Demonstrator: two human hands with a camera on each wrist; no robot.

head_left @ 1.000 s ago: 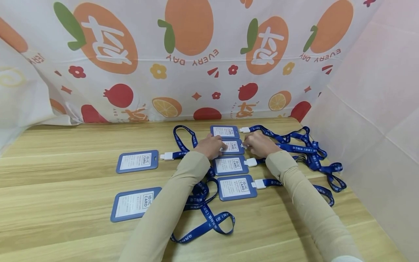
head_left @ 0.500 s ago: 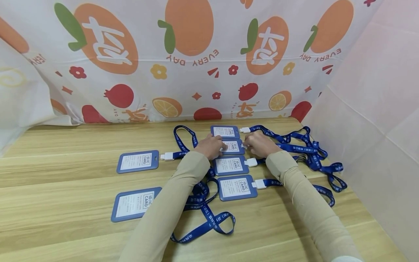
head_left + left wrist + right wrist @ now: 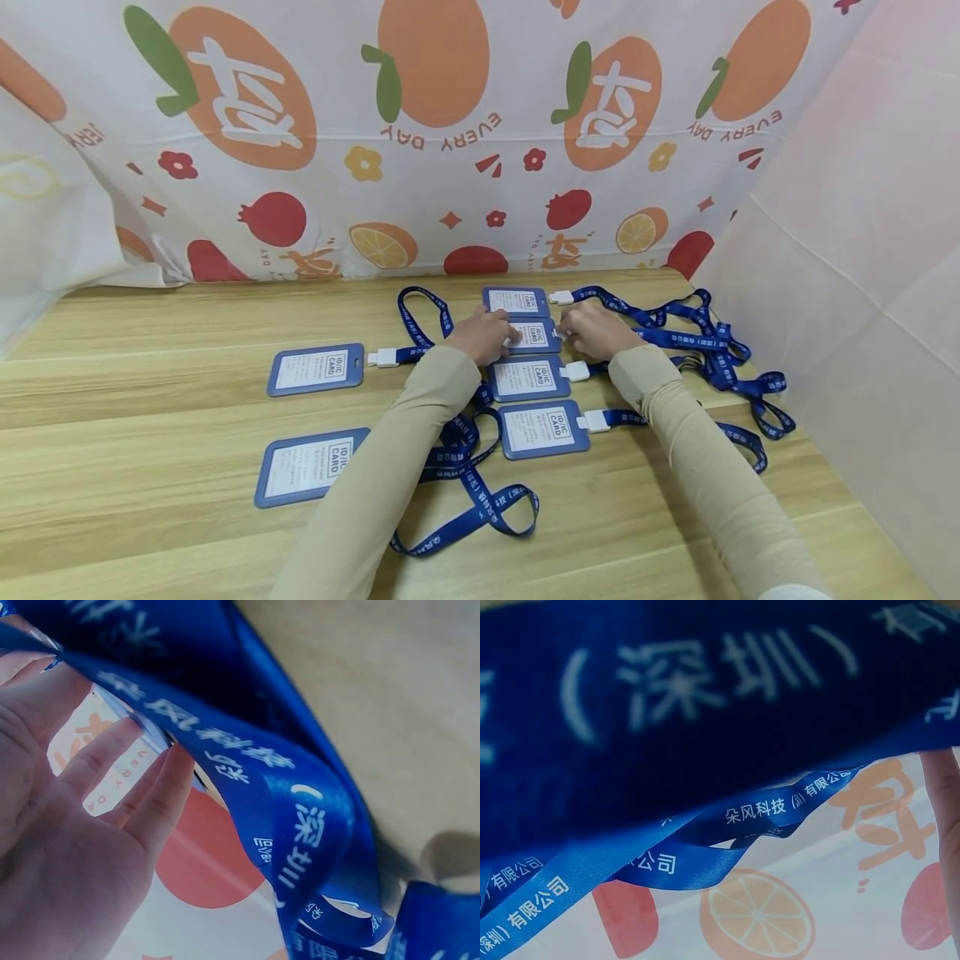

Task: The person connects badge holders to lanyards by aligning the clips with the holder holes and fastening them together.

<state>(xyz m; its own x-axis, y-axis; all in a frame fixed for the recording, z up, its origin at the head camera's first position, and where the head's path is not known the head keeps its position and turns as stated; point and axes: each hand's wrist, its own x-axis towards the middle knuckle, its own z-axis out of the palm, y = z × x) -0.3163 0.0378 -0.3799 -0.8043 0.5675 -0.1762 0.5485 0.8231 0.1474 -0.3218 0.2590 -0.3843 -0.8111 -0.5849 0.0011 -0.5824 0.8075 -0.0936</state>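
Between the hands lies a badge holder (image 3: 537,336), one end held by the left hand (image 3: 478,335), the right hand (image 3: 596,329) pinching a white clip (image 3: 557,334); a crooked push could shove it into the neighbouring badge (image 3: 529,379).

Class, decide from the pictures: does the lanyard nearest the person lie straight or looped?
Looped: the blue lanyard crosses itself on the table, making a rounded bend.

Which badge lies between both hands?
In the column of four, the second badge from the back: only it has the left hand at one end and the right hand at the other.
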